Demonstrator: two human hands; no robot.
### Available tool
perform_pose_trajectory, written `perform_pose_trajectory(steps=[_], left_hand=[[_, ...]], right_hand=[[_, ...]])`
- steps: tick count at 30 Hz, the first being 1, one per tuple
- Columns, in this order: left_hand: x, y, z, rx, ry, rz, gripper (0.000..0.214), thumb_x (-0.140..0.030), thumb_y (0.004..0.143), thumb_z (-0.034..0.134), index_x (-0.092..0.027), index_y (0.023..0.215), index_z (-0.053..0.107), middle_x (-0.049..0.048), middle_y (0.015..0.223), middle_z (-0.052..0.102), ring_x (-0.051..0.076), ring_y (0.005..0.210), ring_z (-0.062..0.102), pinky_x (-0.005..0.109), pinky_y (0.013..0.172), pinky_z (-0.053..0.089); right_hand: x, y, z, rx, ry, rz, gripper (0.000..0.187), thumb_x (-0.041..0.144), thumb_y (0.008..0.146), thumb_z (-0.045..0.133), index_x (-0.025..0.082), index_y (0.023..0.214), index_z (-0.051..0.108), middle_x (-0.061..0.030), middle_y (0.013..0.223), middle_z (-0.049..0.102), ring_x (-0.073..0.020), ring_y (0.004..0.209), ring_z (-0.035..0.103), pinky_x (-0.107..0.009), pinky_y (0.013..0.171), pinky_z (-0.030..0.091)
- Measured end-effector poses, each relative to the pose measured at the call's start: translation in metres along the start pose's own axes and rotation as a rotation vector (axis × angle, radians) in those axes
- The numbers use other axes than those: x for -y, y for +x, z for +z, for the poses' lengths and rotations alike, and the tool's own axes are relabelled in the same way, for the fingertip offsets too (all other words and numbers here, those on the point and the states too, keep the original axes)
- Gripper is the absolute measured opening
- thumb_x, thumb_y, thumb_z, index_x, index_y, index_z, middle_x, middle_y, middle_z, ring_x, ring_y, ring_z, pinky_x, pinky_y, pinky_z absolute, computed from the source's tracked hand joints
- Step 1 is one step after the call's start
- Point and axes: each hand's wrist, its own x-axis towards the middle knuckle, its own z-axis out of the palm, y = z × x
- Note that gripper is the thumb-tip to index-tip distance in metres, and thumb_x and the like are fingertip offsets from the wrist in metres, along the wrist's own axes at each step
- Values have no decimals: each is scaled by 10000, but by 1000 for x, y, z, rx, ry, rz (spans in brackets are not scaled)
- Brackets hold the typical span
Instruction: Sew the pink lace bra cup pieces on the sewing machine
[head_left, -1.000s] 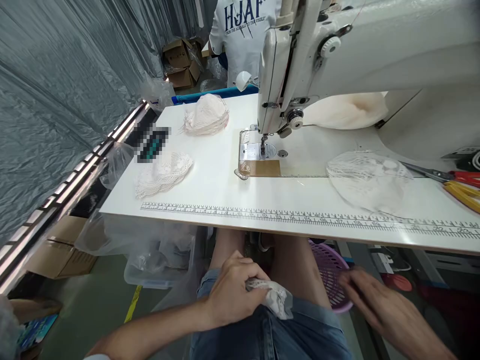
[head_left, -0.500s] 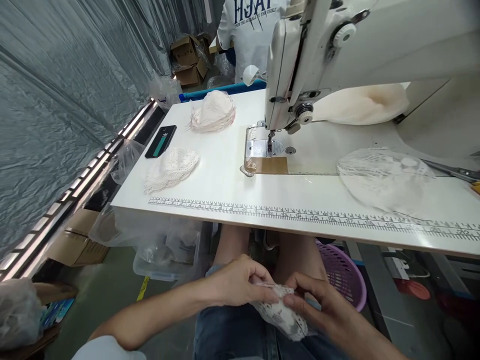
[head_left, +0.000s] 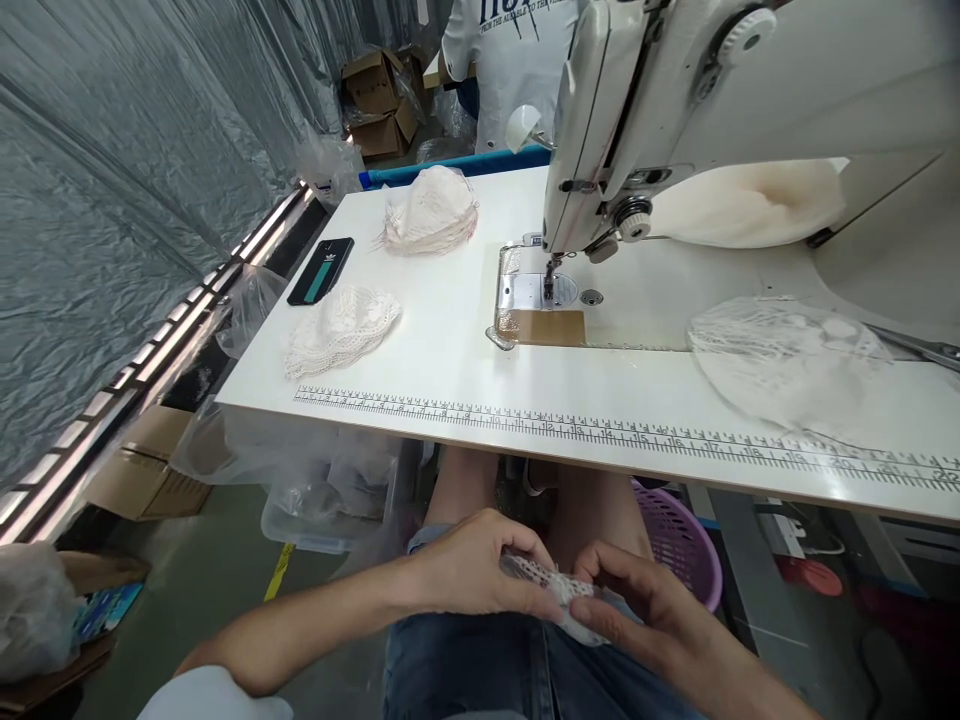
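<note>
Over my lap, below the table edge, my left hand (head_left: 472,565) and my right hand (head_left: 645,615) both pinch a small white lace piece (head_left: 564,592) stretched between their fingertips. A white industrial sewing machine (head_left: 675,110) stands on the white table (head_left: 457,350), its needle (head_left: 549,280) over the metal plate. A flat lace pile (head_left: 341,330) lies at the table's left. A taller stack of pinkish lace pieces (head_left: 431,212) sits behind it.
A black phone (head_left: 321,270) lies near the table's left edge. A clear bag of lace (head_left: 780,355) rests right of the needle. A purple basket (head_left: 679,545) sits under the table by my right knee. A person in a white T-shirt (head_left: 510,60) stands beyond the table. Cardboard boxes (head_left: 379,105) stand behind.
My right hand has come from the purple basket to my lap and taken hold of the lace piece alongside my left hand. The lace is now pulled tighter between the fingertips.
</note>
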Motion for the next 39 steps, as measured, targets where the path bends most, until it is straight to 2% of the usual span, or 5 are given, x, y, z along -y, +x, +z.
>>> perform_pose_trajectory(steps=[9, 18, 23, 32, 39], left_hand=[[4, 1, 9, -104, 61, -12, 269, -383, 670, 702, -148, 802, 695, -22, 661, 586, 98, 633, 500, 170, 565, 331], [7, 1, 11, -134, -78, -11, 305, -420, 692, 679, -124, 759, 712, -8, 607, 594, 80, 563, 461, 170, 528, 332], [8, 1, 6, -85, -222, -48, 297, -393, 655, 712, -114, 755, 724, 18, 633, 626, 100, 586, 501, 196, 566, 368], [8, 4, 5, -90, -411, -156, 316, -420, 562, 769, -152, 727, 742, 33, 697, 668, 152, 694, 564, 245, 661, 416], [6, 6, 4, -101, -395, -138, 255, -347, 610, 748, -128, 741, 743, 39, 677, 668, 142, 660, 553, 246, 657, 398]], right_hand=[[-6, 0, 4, -33, 36, 29, 265, 453, 833, 555, 206, 791, 469, 45, 685, 421, -115, 633, 402, -215, 572, 350], [1, 4, 4, -56, -58, -2, 244, 436, 829, 567, 201, 817, 504, 42, 682, 435, -112, 633, 407, -208, 562, 354], [-1, 2, -1, 13, -75, 28, 283, 461, 815, 574, 184, 758, 582, 24, 702, 466, -137, 694, 447, -234, 626, 362], [-2, -3, -8, 28, -40, -31, 297, 458, 797, 618, 200, 689, 517, 31, 749, 456, -135, 717, 462, -234, 676, 368], [0, -1, -5, 11, -40, 37, 374, 570, 785, 554, 201, 728, 547, 25, 693, 447, -151, 687, 443, -240, 624, 366]])
